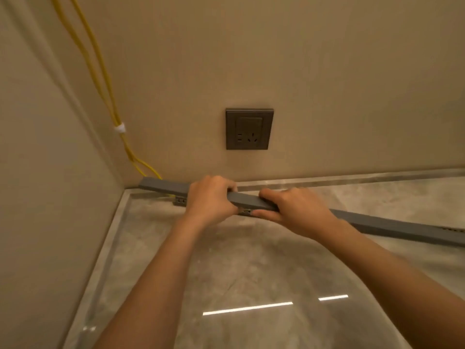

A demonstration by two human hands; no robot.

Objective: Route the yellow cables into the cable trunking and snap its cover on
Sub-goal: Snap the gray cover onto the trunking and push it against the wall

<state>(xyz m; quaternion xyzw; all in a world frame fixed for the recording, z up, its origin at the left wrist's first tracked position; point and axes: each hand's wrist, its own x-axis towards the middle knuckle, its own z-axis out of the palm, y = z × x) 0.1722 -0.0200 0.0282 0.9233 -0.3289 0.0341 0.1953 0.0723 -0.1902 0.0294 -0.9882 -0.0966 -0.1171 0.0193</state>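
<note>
Cover (pixel 251 201) pressed onto trunking (pixel 180 200) along the floor: my left hand (pixel 210 199) and right hand (pixel 293 210) clench it mid-length; next, I judge, pressing onward rightward.

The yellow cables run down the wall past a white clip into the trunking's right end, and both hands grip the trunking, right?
Not quite. The head view shows the yellow cables entering the trunking's left end, by the corner. The white clip and both hands, left and right, are as you said.
</note>
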